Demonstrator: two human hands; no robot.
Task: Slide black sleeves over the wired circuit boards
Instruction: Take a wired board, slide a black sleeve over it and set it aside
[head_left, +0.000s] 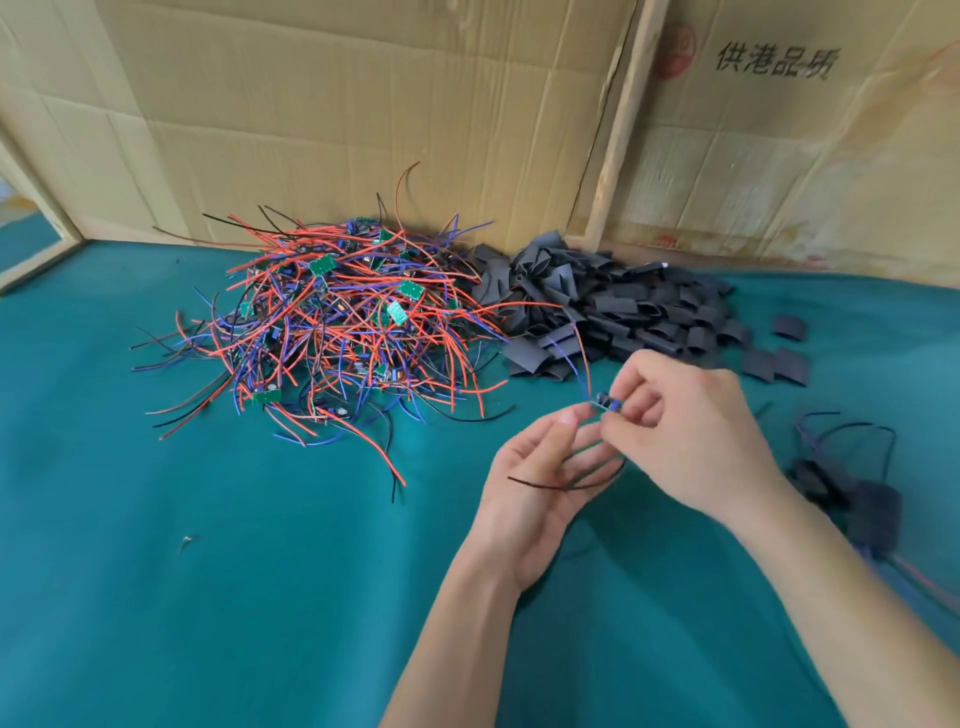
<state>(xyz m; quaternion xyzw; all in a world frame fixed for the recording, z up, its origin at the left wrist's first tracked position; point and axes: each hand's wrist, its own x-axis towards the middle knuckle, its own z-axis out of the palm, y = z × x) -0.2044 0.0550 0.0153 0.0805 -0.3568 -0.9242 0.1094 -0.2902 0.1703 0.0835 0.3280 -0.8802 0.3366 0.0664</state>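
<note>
My right hand (696, 431) pinches a small wired circuit board (609, 402) above the green cloth, its red and blue wires rising toward the sleeve pile. Just left of the board is my left hand (540, 478), palm up with fingertips near it; thin black wires run across its fingers. A big tangle of wired boards (332, 332) with red, blue and black leads lies at the back left. A heap of black sleeves (613, 306) lies to its right. No sleeve is on the held board.
Green cloth (260, 571) covers the table. Cardboard walls (363, 104) stand along the back. Loose sleeves (776, 364) lie right of the heap. A blurred cluster of sleeved boards with wires (862, 504) lies at the right edge. A small scrap (187, 542) lies front left.
</note>
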